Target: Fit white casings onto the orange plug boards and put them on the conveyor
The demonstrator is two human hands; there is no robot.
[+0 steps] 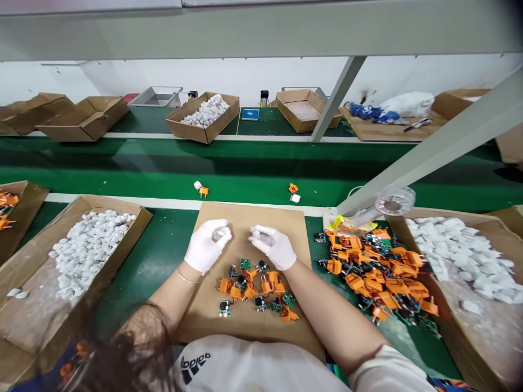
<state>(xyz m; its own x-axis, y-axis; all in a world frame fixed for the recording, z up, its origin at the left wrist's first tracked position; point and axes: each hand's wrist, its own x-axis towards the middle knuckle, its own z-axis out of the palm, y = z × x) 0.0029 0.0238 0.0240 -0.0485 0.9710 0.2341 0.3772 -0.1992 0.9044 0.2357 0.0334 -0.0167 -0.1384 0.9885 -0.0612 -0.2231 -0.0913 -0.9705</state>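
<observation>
My left hand (207, 246), in a white glove, is raised over a brown cardboard sheet (241, 215). Its fingers and thumb curl into a ring around a small white lump (219, 234). Across a short gap is my right hand (274, 247), also gloved, with its fingers bent inward; what lies inside them, if anything, is too indistinct to name. On the sheet below both hands lie several orange plug housings (272, 283) wired to small green circuit boards (288, 298).
A pile of orange plugs with boards (376, 272) lies right of the sheet. Boxes of white lumps stand at left (139, 218) and right (461, 348). Behind the sheet, a green belt (245, 177) carries two orange plugs with white lumps. A slanted metal post (425, 149) rises at right.
</observation>
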